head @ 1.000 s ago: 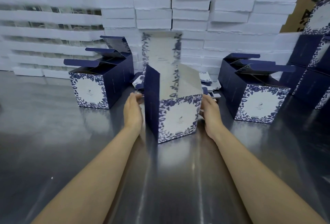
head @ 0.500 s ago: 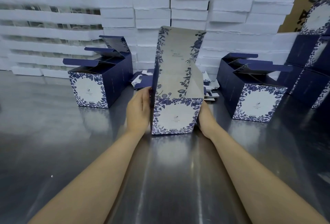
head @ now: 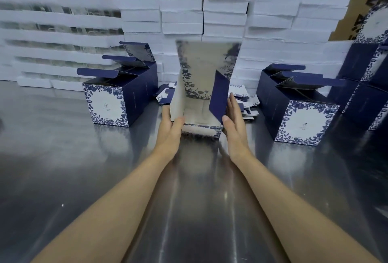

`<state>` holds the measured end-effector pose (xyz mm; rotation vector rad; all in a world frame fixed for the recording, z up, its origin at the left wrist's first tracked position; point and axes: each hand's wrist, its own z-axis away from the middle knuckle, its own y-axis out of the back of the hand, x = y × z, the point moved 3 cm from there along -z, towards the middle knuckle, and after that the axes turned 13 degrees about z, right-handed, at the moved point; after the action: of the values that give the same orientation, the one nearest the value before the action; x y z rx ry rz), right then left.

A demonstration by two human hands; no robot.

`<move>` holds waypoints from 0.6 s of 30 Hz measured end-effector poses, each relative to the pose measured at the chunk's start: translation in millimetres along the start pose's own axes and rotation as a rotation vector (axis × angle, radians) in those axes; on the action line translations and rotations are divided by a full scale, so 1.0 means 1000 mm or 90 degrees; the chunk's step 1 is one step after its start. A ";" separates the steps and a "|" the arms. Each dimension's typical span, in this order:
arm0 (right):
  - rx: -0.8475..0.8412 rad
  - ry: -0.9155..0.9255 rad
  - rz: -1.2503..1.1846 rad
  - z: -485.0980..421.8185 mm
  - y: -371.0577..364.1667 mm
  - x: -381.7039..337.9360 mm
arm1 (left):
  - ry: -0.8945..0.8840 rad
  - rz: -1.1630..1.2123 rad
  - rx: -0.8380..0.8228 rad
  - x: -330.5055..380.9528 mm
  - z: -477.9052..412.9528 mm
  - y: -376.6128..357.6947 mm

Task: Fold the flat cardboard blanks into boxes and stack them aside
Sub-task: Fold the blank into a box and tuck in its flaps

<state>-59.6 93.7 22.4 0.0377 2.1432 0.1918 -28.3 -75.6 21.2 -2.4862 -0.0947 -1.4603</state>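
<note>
A half-folded blue-and-white floral box (head: 199,103) stands on the steel table (head: 84,168) in front of me, its open top tipped toward me and its tall lid flap upright and blurred. My left hand (head: 170,128) grips its left wall, thumb hooked over the front edge. My right hand (head: 233,124) lies with straight fingers against the dark blue right side flap. Behind the box lies a small heap of flat blanks (head: 245,103), partly hidden.
Two folded boxes with open top flaps stand on the table, one at left (head: 117,101) and one at right (head: 298,113). More dark blue boxes (head: 369,82) are stacked at the far right. White foam trays (head: 210,13) fill the back, brown cartons behind them.
The box has turned and tipped so its open inside now faces me. Both hands shifted forward along its sides, and the right side flap has swung inward.
</note>
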 end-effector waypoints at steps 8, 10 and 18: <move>-0.007 0.010 0.041 0.003 0.003 -0.008 | -0.019 -0.070 -0.029 -0.005 -0.001 -0.004; -0.037 0.015 0.067 0.004 0.001 -0.011 | -0.015 -0.066 -0.015 -0.005 0.000 -0.004; -0.056 0.059 0.243 0.004 -0.008 -0.017 | -0.057 -0.130 0.017 0.001 0.001 -0.001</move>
<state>-46.5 84.2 33.5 0.3946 2.2004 0.5176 -27.0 -74.3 21.2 -2.5832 -0.3941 -1.4103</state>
